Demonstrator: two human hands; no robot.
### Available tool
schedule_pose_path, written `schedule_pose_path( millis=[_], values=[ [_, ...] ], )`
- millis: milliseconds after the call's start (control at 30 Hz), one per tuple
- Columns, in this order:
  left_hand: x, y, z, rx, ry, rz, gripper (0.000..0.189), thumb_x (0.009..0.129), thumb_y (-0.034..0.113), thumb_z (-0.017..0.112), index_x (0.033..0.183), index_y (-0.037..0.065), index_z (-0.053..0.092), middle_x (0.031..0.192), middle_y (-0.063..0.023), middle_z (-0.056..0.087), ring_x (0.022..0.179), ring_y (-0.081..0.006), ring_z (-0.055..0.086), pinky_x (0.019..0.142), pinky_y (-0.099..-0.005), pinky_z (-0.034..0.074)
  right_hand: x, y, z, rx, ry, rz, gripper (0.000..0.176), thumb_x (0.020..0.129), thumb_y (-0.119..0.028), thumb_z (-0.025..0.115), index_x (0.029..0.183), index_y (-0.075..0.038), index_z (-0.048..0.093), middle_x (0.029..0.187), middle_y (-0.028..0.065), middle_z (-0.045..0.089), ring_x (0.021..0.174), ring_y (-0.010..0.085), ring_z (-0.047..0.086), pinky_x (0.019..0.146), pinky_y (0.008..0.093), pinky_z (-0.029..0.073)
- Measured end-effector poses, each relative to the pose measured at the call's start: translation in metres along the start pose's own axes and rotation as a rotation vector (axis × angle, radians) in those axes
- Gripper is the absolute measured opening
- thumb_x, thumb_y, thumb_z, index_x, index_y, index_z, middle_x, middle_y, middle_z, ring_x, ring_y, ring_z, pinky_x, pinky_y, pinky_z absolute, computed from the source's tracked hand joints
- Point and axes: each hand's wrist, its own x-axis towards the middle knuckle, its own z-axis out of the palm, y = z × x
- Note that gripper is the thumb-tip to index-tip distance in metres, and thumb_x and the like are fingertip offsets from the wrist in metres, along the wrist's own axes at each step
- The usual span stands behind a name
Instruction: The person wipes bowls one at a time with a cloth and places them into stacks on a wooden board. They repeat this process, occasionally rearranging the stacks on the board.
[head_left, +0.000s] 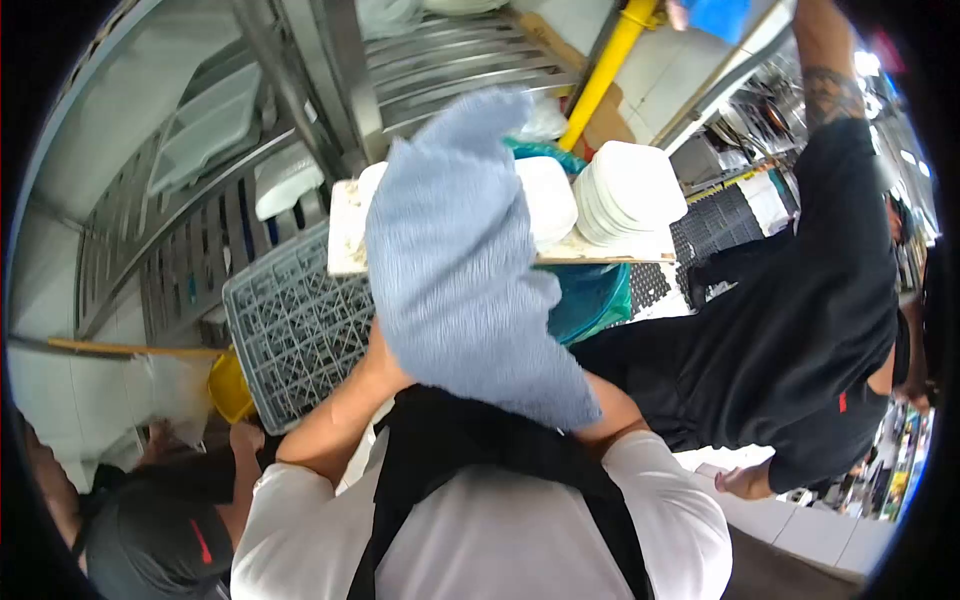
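Note:
A blue-grey cloth (460, 240) is bunched up in front of my chest, over the near side of a board. My left hand (388, 358) goes in under the cloth's left edge, and its fingers are hidden. From the right, my forearm (612, 405) runs beneath the lower corner of the cloth, which covers my right hand completely. Whether something is wrapped inside cannot be seen. Just beyond the cloth, white dishes (547, 200) stand on the pale board (350, 235), partly covered by it. To their right is a stack of white square plates (630, 195).
A grey dish rack (290, 325) stands at left, beside metal slatted shelving (195, 250). Below the board hangs a green-lined bin (590, 300). A person in black (740, 330) is close on my right; another person (160, 530) is at lower left. A yellow pole (605, 75) rises behind.

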Motion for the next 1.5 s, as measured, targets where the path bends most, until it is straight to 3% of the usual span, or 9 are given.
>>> schedule_pose_path(
  millis=[300,433,800,900,1000,1133,1233,1367,1500],
  values=[
    [-0.037,0.035,-0.038,-0.117,-0.086,-0.120,0.016,0.094,0.010,0.061,0.106,0.000,0.064,0.086,-0.0064,0.061,0.068,-0.0117,0.052,0.066,-0.0268,0.045,0.048,-0.022,0.001,0.362,-0.199,-0.202,0.069,0.063,-0.023,0.074,0.125,-0.002,0.050,0.109,0.0128,0.058,0.097,0.0308,0.061,0.075,0.0365,0.050],
    [-0.025,0.028,-0.026,-0.566,0.347,-0.146,0.019,0.100,0.019,0.059,0.096,0.000,0.059,0.075,0.0072,0.051,0.067,-0.0046,0.045,0.061,-0.0267,0.037,0.013,-0.036,0.038,0.263,0.026,-0.079,0.066,0.064,-0.024,0.076,0.121,-0.003,0.053,0.105,0.0113,0.060,0.096,0.0284,0.063,0.074,0.0357,0.052],
    [-0.015,0.020,-0.028,-0.451,-0.015,-0.057,0.034,0.101,0.026,0.054,0.113,-0.004,0.062,0.102,-0.0059,0.066,0.088,-0.0141,0.060,0.078,-0.0296,0.047,0.010,0.016,0.002,0.270,0.044,0.208,0.067,0.058,-0.037,0.082,0.113,-0.006,0.060,0.099,0.0120,0.064,0.091,0.0278,0.065,0.073,0.0384,0.052],
    [0.008,-0.005,-0.026,-1.004,-0.009,-0.111,0.056,0.101,0.024,0.054,0.145,-0.005,0.034,0.137,-0.0167,0.051,0.121,-0.0222,0.054,0.105,-0.0367,0.040,0.001,0.023,-0.008,0.141,-0.031,0.019,0.082,0.048,-0.045,0.086,0.115,-0.005,0.060,0.105,0.0149,0.060,0.094,0.0339,0.061,0.080,0.0424,0.048],
    [0.023,-0.018,-0.012,-0.405,0.263,-0.222,0.058,0.103,0.030,0.051,0.149,0.002,0.031,0.139,-0.0121,0.049,0.123,-0.0222,0.053,0.105,-0.0349,0.043,-0.006,0.028,-0.024,-0.150,0.000,0.157,0.060,0.051,-0.035,0.082,0.098,-0.003,0.062,0.095,0.0177,0.059,0.083,0.0352,0.059,0.071,0.0438,0.048],
    [0.024,0.020,-0.006,-0.930,0.085,-0.607,0.061,0.103,0.041,0.049,0.148,0.004,0.032,0.144,-0.0126,0.045,0.126,-0.0271,0.051,0.103,-0.0368,0.045,-0.013,0.007,-0.054,-0.597,0.020,0.241,0.023,0.063,-0.016,0.069,0.079,-0.001,0.062,0.073,0.0197,0.055,0.066,0.0324,0.053,0.056,0.0432,0.044],
    [0.045,0.025,0.010,-1.155,0.204,-0.674,0.064,0.102,0.049,0.044,0.147,0.004,0.036,0.136,-0.0136,0.053,0.123,-0.0289,0.055,0.105,-0.0412,0.044,-0.027,-0.007,-0.032,-0.793,-0.199,0.177,0.020,0.072,-0.015,0.064,0.091,-0.007,0.062,0.090,0.0168,0.055,0.079,0.0324,0.058,0.065,0.0503,0.046],
    [0.055,0.009,0.015,-0.941,0.055,-0.627,0.052,0.101,0.026,0.050,0.146,0.002,0.036,0.133,-0.0147,0.055,0.123,-0.0271,0.054,0.104,-0.0409,0.045,-0.066,0.038,-0.002,0.096,-0.116,0.084,0.033,0.072,-0.015,0.064,0.104,-0.008,0.060,0.099,0.0146,0.057,0.087,0.0345,0.059,0.064,0.0421,0.048],
    [0.055,0.000,0.030,-1.072,0.086,-0.608,0.054,0.102,0.022,0.048,0.148,0.001,0.031,0.138,-0.0163,0.050,0.125,-0.0267,0.053,0.103,-0.0402,0.045,-0.041,0.042,-0.050,-0.461,-0.282,0.314,0.040,0.072,-0.014,0.064,0.111,-0.004,0.061,0.101,0.0148,0.057,0.093,0.0348,0.058,0.067,0.0423,0.049]
  ],
)
